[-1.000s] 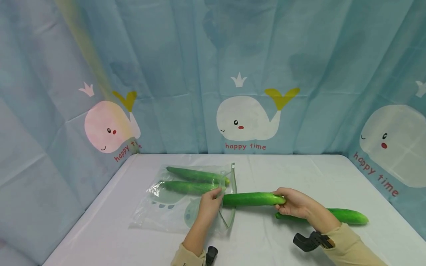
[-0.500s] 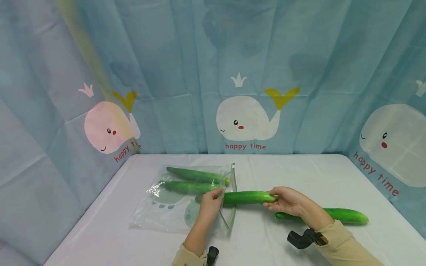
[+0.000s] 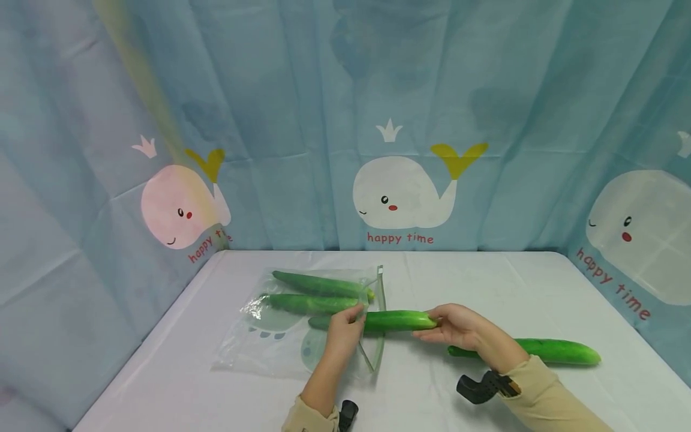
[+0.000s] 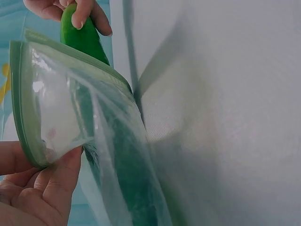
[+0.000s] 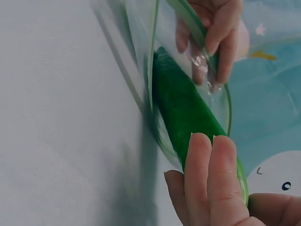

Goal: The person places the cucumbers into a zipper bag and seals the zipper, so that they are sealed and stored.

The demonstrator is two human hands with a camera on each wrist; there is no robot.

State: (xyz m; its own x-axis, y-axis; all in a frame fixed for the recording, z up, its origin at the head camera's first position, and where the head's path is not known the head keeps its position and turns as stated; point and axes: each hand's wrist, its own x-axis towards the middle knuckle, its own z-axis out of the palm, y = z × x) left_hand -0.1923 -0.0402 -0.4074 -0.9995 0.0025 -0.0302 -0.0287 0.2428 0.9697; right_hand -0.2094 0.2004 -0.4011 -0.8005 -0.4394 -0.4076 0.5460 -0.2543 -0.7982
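A clear zip bag (image 3: 259, 351) with a green-edged mouth lies on the table, its mouth to the right. Two cucumbers, a far one (image 3: 318, 284) and a nearer one (image 3: 302, 304), are inside it. My left hand (image 3: 341, 336) pinches the upper edge of the mouth, holding it raised and apart, as the left wrist view shows. Between thumb and fingers my right hand (image 3: 459, 330) grips the pale end of a third cucumber (image 3: 399, 321); its dark end is inside the bag. Another cucumber (image 3: 561, 351) lies on the table, partly hidden by the right forearm.
A white cloth covers the table (image 3: 459, 276). Blue curtains (image 3: 302, 120) printed with whales hang behind it and at both sides. Each wrist carries a black camera mount, such as the right mount (image 3: 480, 387).
My right hand has moved left, sliding the held cucumber deeper into the bag. The left hand keeps its grip on the bag's mouth, nearly still.
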